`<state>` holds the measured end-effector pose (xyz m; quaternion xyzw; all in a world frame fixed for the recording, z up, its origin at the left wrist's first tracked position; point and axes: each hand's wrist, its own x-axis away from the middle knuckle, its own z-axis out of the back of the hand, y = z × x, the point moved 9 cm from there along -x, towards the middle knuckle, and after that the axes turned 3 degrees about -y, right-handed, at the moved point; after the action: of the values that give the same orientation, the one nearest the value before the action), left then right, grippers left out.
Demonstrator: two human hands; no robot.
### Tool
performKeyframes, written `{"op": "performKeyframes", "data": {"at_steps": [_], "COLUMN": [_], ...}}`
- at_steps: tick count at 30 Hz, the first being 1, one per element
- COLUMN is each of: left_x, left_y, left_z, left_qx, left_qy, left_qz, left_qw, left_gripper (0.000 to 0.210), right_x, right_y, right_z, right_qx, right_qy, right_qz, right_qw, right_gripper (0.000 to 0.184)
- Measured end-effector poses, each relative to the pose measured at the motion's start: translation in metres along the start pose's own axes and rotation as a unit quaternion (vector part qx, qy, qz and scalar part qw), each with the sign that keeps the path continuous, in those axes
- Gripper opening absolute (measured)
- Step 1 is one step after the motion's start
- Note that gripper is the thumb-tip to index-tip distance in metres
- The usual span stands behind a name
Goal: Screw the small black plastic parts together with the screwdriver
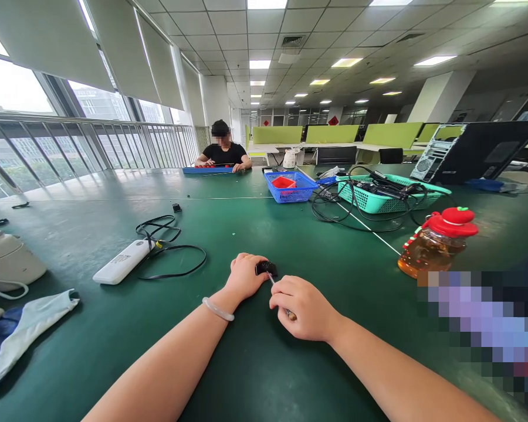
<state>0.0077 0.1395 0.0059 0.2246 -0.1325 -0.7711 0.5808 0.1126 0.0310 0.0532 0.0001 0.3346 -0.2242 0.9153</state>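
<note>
My left hand (246, 275), with a pale bangle at its wrist, is closed on a small black part (265, 268) just above the green tabletop. What kind of part it is, I cannot make out. In my right hand (305, 308) is a slim screwdriver (271, 278); its thin metal shaft points up and left, and its tip meets or nearly meets the black part. The fingers cover most of the handle, whose brownish end shows below them. Both hands are close together in the middle of the view.
On the left lie a white power bank (123, 262) with a black cable (180, 274) and a cloth (30, 334). A blue basket (293, 195), a green basket (378, 203) of cables and a red-lidded jar (435, 249) stand rightward. Across the table sits a person (224, 153).
</note>
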Motion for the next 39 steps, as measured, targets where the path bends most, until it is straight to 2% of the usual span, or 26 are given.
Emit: {"op": "performKeyframes", "data": {"at_steps": [26,33,39], "left_x": [-0.001,-0.001,-0.001], "left_y": [0.004,0.004,0.006], "left_z": [-0.002,-0.004,-0.003], "left_qx": [0.01,0.006,0.014], "left_qy": [-0.027,-0.031,-0.033], "left_qz": [-0.018,-0.02,-0.029], "left_qw": [0.999,0.999,0.999], "left_gripper": [0.034,0.037,0.037], "right_x": [0.002,0.0,0.002], "right_y": [0.007,0.006,0.015], "right_z": [0.007,0.006,0.018], "right_qx": [-0.002,-0.009,-0.037], "right_qy": [0.021,0.004,0.065], "right_qz": [-0.01,-0.005,-0.045], "right_qw": [1.0,1.0,0.996], "right_gripper": [0.02,0.02,0.02]}}
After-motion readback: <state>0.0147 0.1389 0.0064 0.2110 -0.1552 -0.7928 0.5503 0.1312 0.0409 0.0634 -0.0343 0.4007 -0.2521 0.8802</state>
